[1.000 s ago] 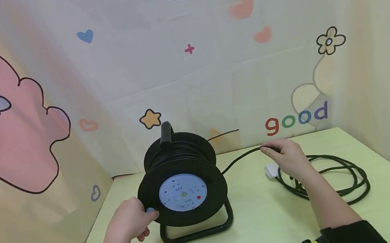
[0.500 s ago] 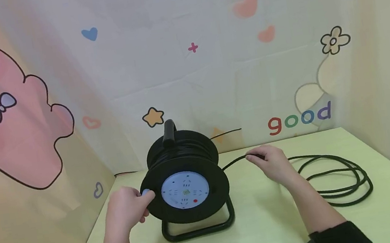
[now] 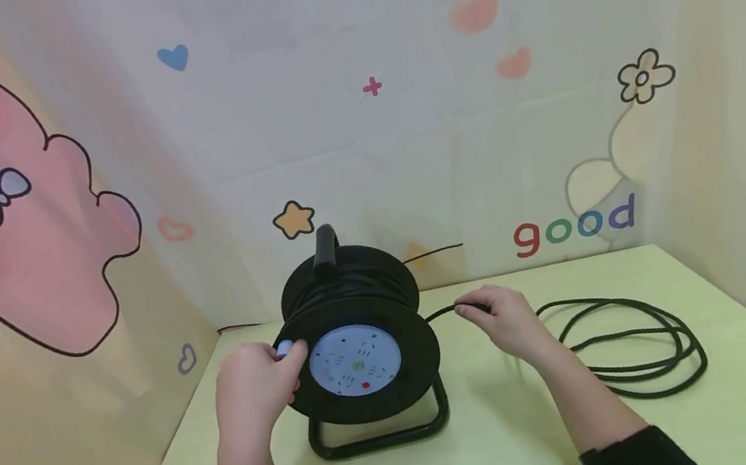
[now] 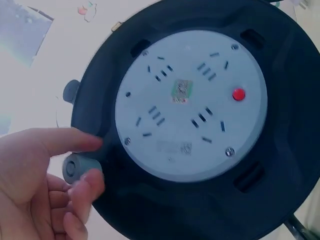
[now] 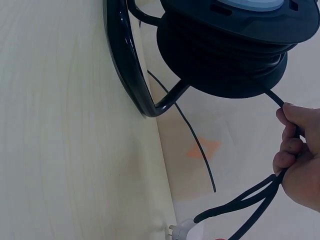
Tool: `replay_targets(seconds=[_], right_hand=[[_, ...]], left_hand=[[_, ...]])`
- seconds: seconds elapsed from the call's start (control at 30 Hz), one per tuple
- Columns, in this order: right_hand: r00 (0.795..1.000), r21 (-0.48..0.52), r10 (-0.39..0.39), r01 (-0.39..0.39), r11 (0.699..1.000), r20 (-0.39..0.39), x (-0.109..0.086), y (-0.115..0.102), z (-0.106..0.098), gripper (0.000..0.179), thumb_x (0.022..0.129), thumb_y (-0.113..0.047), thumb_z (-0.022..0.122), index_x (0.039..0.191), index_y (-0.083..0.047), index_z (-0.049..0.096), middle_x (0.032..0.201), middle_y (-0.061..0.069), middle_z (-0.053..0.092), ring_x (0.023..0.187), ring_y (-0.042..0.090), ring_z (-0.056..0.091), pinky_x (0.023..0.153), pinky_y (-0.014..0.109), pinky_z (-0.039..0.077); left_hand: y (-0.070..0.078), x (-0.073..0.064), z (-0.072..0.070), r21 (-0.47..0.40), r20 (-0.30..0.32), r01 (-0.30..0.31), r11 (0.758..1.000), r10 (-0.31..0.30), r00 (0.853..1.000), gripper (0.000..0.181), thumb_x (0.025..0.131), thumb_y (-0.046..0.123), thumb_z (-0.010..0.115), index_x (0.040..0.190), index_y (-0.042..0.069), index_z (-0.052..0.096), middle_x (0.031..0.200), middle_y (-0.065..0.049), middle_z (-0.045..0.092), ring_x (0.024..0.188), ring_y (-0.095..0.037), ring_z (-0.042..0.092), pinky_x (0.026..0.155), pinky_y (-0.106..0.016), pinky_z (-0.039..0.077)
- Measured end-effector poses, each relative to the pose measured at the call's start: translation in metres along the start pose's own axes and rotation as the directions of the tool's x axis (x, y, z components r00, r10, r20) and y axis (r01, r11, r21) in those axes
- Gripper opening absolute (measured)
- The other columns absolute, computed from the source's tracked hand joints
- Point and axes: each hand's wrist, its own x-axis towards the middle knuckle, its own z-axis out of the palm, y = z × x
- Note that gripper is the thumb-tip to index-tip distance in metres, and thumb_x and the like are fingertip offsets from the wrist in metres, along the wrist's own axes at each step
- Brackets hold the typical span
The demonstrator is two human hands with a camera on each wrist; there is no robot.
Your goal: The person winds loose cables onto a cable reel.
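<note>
A black cable reel [image 3: 416, 375] with a pale blue socket face [image 3: 356, 359] stands on a tubular frame [image 3: 386, 444]. At the reel's left edge my left hand [image 3: 253, 387] holds the small grey-blue crank knob [image 4: 81, 168] between thumb and fingers. To the right of the reel, my right hand [image 3: 508, 322] grips the black cable [image 5: 275, 97] just short of where it runs onto the drum. Below that hand in the right wrist view hang more strands of cable, along with a white plug [image 5: 187, 230]. From the head view the plug is hidden.
Loose cable coils [image 3: 687, 346] lie on the right side of the pale table [image 3: 494, 463]. Behind the table hangs a printed curtain [image 3: 329, 134]. The reel's carry handle [image 3: 326, 249] sticks up on top.
The left hand has carried the knob upward, and the socket face has turned clockwise. My right hand has moved left toward the reel with the cable. The white plug has gone from the head view.
</note>
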Motion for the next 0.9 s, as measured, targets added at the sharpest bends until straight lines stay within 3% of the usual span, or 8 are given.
replay_targets(seconds=[0.1,0.3,0.6,0.73,0.9], right_hand=[[1.000,0.004,-0.001,0.001,1.000,0.005,0.001,-0.001,0.000,0.014,0.091,-0.018,0.066,0.102,-0.010,0.073,0.091,-0.001,0.066,0.081,0.014,0.057,0.071,0.039,0.050],[1.000,0.023,-0.002,0.002,1.000,0.008,-0.001,-0.001,0.006,0.013,0.091,-0.017,0.067,0.100,-0.010,0.073,0.091,-0.001,0.066,0.082,0.013,0.058,0.072,0.039,0.050],[1.000,0.002,0.000,0.000,1.000,0.017,-0.001,-0.002,0.006,0.014,0.091,-0.018,0.066,0.102,-0.010,0.073,0.092,-0.002,0.066,0.082,0.014,0.058,0.073,0.039,0.050],[1.000,-0.014,0.000,0.001,1.000,0.017,0.000,-0.004,0.004,0.014,0.091,-0.018,0.066,0.101,-0.010,0.073,0.091,-0.001,0.066,0.082,0.014,0.057,0.073,0.040,0.050],[1.000,-0.108,-0.011,0.014,0.994,0.023,0.000,-0.003,0.004,0.009,0.088,-0.014,0.069,0.096,-0.010,0.072,0.087,-0.001,0.064,0.078,0.014,0.056,0.069,0.038,0.050]], left_hand=[[0.002,0.000,0.001,0.043,-0.023,-0.022,0.999,0.023,0.999,0.046,0.087,0.042,0.059,0.054,0.012,0.058,0.044,0.007,0.055,0.048,-0.013,0.054,0.046,-0.033,0.039],[-0.003,0.004,0.007,0.006,-0.091,-0.065,0.998,0.065,0.994,0.042,0.091,0.033,0.056,0.058,0.008,0.057,0.046,0.005,0.056,0.044,-0.011,0.054,0.046,-0.033,0.041],[-0.004,0.010,0.014,0.068,-0.214,-0.091,0.994,0.103,0.971,0.054,0.086,0.042,0.064,0.049,0.009,0.042,0.045,-0.001,0.036,0.047,-0.021,0.042,0.042,-0.032,0.030],[-0.003,0.012,0.015,0.086,-0.257,-0.127,0.988,0.145,0.956,0.053,0.087,0.034,0.063,0.047,0.009,0.039,0.043,0.000,0.032,0.045,-0.022,0.039,0.041,-0.032,0.027],[-0.003,0.011,0.015,0.085,-0.256,-0.132,0.988,0.150,0.955,0.052,0.087,0.031,0.063,0.046,0.009,0.039,0.044,0.000,0.031,0.044,-0.021,0.038,0.041,-0.032,0.027]])
